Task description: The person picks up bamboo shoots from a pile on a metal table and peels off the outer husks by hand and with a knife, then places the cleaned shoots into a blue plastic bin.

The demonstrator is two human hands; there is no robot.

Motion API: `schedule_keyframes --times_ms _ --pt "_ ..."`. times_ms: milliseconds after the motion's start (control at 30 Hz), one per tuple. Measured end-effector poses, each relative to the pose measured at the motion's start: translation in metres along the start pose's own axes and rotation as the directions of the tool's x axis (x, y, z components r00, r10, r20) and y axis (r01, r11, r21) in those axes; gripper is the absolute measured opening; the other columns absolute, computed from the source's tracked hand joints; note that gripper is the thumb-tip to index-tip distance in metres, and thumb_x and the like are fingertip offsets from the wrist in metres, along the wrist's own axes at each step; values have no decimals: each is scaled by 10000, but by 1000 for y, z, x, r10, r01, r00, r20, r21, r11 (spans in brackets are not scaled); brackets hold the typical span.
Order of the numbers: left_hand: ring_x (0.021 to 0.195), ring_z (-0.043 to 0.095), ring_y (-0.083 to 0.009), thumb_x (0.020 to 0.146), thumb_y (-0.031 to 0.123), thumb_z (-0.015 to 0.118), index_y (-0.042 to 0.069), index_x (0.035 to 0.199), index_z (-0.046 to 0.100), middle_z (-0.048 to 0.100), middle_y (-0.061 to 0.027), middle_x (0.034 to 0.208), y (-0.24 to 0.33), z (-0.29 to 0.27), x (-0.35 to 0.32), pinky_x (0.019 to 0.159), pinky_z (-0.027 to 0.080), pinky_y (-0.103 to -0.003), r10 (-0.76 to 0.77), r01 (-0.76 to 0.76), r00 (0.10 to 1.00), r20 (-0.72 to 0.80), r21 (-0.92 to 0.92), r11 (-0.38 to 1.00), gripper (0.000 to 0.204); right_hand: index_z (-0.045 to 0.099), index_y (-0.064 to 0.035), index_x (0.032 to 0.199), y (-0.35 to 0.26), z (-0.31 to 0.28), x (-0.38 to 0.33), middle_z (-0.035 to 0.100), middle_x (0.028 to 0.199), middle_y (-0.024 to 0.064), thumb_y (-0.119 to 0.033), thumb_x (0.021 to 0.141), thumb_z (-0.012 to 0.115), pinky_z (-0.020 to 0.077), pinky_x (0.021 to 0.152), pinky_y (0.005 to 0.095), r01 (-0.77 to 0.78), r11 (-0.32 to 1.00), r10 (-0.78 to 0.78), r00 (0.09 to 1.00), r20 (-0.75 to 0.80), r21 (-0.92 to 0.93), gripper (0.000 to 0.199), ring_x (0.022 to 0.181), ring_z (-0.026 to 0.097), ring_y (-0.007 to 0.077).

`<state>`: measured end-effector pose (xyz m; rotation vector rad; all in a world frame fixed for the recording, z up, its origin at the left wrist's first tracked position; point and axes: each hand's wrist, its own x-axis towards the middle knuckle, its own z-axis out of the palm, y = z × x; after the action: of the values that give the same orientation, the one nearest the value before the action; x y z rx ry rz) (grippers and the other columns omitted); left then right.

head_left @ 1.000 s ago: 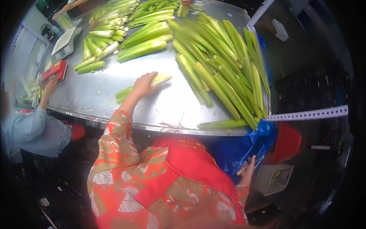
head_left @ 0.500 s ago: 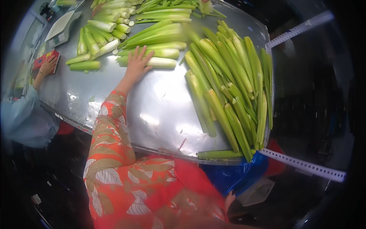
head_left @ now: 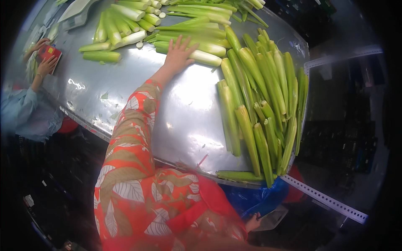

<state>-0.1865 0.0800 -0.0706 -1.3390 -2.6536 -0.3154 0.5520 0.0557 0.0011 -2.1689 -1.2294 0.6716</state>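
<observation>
My left hand (head_left: 179, 57) lies with fingers spread over a row of thick, pale-green stalks (head_left: 207, 58) with white ends, touching the nearest ones. To its right a large heap of longer green stalks (head_left: 268, 88) covers the right side of the metal table, some ends reaching the front edge. Low down, below the table edge, my right hand (head_left: 252, 223) is closed beside a blue plastic bag (head_left: 264, 194) and a translucent bin (head_left: 272, 218). A small dark tip shows at its fingers; what it holds cannot be made out.
More trimmed stalks (head_left: 111, 27) lie at the back left, near a white scale (head_left: 77, 14). At the far left a co-worker's hands (head_left: 47, 66) are at a red box (head_left: 50, 52). White perforated metal bars (head_left: 326, 199) stick out from the table's right side.
My left hand has slid right, and the stalks under it have shifted with it toward the heap. A second hand of the co-worker now shows at the red box. My view has tilted slightly.
</observation>
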Motion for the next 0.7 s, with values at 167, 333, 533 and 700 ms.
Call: schedule_keyframes --times_ms 167,333,533,700 --pt "1270 363 -362 817 275 670 166 1232 523 440 -139 1345 40 -29 -43 1055 264 -530 -27 -14 978 -207 -190 982 453 594 -21 987 17 -10 8 619 747 67 -115 884 527 325 405 218 3 999 -4 999 36 33 154 482 465 97" --pt "659 548 -350 830 202 649 25 678 579 566 -146 656 112 -53 -119 604 428 -428 102 -175 983 -154 -604 777 243 587 -49 906 8 -6 3 634 713 61 -153 888 576 306 379 212 82 986 -98 990 103 145 106 419 419 75" --pt "710 585 -309 855 200 640 55 774 631 610 -118 735 206 -77 -216 634 467 -386 392 -247 919 36 -724 644 166 621 -40 956 -16 9 -6 640 764 27 -160 887 638 330 440 179 110 946 -178 963 202 306 140 533 479 37" --pt "815 607 -310 835 180 651 87 979 633 628 -102 889 277 -92 -251 713 496 -372 635 -374 773 17 -795 477 172 634 -16 1064 -15 0 -8 656 845 49 -133 880 623 427 496 190 147 936 -231 942 243 320 219 736 635 92"
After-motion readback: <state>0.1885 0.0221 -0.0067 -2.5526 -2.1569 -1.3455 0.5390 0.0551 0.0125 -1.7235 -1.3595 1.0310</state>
